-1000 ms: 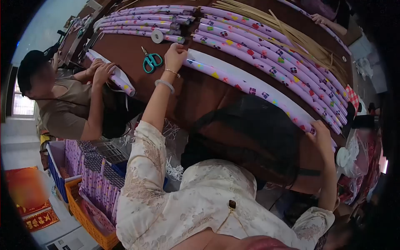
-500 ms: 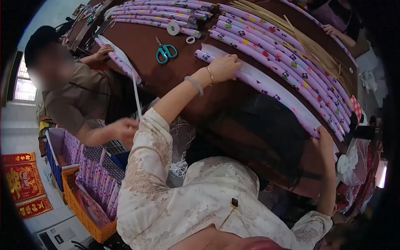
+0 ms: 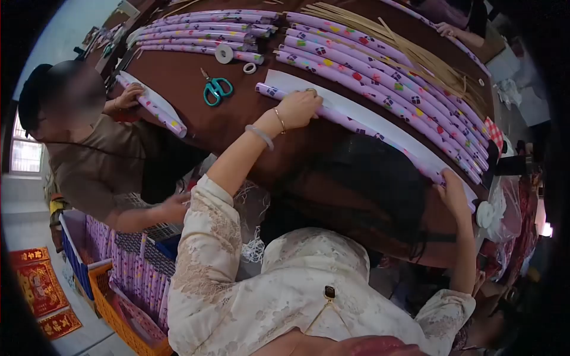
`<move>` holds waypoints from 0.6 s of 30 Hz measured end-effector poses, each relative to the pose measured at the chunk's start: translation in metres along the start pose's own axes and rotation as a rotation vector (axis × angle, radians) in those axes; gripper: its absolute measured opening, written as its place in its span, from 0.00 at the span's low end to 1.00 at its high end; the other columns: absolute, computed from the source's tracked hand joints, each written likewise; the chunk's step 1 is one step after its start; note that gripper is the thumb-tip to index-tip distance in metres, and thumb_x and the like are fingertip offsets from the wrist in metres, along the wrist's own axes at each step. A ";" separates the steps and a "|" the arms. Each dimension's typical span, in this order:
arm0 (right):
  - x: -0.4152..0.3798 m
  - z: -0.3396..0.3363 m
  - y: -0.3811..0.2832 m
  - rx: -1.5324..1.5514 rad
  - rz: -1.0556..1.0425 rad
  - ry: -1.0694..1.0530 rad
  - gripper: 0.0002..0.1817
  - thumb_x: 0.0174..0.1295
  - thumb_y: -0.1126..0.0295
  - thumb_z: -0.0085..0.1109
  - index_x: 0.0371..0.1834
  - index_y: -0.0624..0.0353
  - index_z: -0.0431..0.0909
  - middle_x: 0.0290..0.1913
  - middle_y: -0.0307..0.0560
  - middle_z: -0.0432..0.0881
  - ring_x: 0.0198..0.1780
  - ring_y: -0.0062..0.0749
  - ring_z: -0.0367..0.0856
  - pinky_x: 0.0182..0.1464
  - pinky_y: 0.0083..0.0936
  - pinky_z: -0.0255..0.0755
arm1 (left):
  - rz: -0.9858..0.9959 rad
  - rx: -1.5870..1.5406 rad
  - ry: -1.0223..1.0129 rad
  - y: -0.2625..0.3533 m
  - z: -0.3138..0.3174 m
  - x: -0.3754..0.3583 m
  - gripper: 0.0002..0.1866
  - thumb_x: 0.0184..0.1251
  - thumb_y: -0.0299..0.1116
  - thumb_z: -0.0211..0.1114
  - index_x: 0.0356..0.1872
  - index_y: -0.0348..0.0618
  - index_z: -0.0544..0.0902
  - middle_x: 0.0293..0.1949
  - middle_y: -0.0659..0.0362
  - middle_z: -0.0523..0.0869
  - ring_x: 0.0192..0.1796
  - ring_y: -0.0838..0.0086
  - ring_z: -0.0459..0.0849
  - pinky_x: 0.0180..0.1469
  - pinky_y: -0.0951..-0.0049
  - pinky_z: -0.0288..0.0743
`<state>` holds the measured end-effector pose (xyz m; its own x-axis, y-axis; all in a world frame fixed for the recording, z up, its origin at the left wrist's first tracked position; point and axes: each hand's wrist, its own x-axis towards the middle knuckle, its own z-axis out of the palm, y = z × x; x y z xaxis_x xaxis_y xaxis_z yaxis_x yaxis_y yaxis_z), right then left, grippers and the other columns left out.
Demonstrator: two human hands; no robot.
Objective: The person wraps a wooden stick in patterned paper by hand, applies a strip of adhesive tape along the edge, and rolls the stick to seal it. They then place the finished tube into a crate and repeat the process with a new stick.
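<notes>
A purple gift-patterned roll of wrapping paper (image 3: 356,123) lies across the brown table in front of me, its white underside showing as a loose flap along the far side. My left hand (image 3: 300,109) is closed over the roll near its left end, with fingertips bent at the flap. My right hand (image 3: 454,193) grips the same roll near its right end, thumb on the near side and fingers partly hidden. Teal-handled scissors (image 3: 217,91) lie left of my left hand. Beyond the roll, several finished purple rolls (image 3: 380,77) lie side by side.
White tape rolls (image 3: 224,53) rest near more purple rolls (image 3: 202,29) at the back. Thin tan strips (image 3: 409,44) lie among the rolls. A co-worker (image 3: 101,148) at left holds another roll (image 3: 155,113). An orange crate (image 3: 119,314) of rolls stands below. Another person's hand (image 3: 449,29) is at upper right.
The view has shifted, so the table things sit further left. Both my hands stay on the roll. The white strip stretched from the co-worker's roll to their hand no longer shows.
</notes>
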<state>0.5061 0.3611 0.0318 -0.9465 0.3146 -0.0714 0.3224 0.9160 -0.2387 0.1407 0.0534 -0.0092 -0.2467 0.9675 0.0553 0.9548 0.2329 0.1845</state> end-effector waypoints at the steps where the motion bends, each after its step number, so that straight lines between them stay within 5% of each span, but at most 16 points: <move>1: 0.005 0.003 -0.003 -0.012 -0.021 -0.008 0.19 0.48 0.74 0.60 0.44 0.65 0.68 0.40 0.64 0.74 0.44 0.61 0.71 0.46 0.42 0.67 | -0.012 0.005 -0.001 0.001 -0.001 -0.001 0.13 0.52 0.32 0.64 0.37 0.39 0.74 0.39 0.50 0.76 0.43 0.56 0.78 0.45 0.61 0.72; 8: 0.008 0.015 -0.004 -0.133 0.047 0.141 0.24 0.50 0.78 0.57 0.53 0.63 0.64 0.49 0.63 0.71 0.51 0.58 0.71 0.49 0.38 0.67 | -0.035 0.151 0.039 0.013 -0.014 -0.012 0.13 0.51 0.32 0.62 0.36 0.42 0.70 0.34 0.53 0.81 0.40 0.61 0.81 0.41 0.63 0.72; 13: 0.003 0.021 -0.023 -0.084 0.111 0.219 0.22 0.45 0.83 0.56 0.45 0.61 0.63 0.59 0.64 0.61 0.57 0.62 0.65 0.50 0.41 0.66 | 0.015 0.119 0.119 0.009 -0.003 -0.012 0.12 0.54 0.34 0.62 0.37 0.43 0.72 0.34 0.54 0.82 0.40 0.60 0.82 0.41 0.63 0.72; 18: 0.003 0.021 -0.014 -0.036 0.100 0.238 0.21 0.43 0.83 0.60 0.41 0.60 0.64 0.60 0.67 0.59 0.61 0.63 0.59 0.56 0.38 0.62 | -0.015 0.120 -0.032 0.016 -0.026 -0.006 0.13 0.54 0.35 0.62 0.37 0.43 0.71 0.33 0.53 0.82 0.39 0.60 0.82 0.40 0.61 0.73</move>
<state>0.4985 0.3445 0.0148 -0.8823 0.4499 0.1380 0.4186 0.8843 -0.2067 0.1531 0.0489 0.0189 -0.2580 0.9659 0.0214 0.9644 0.2561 0.0664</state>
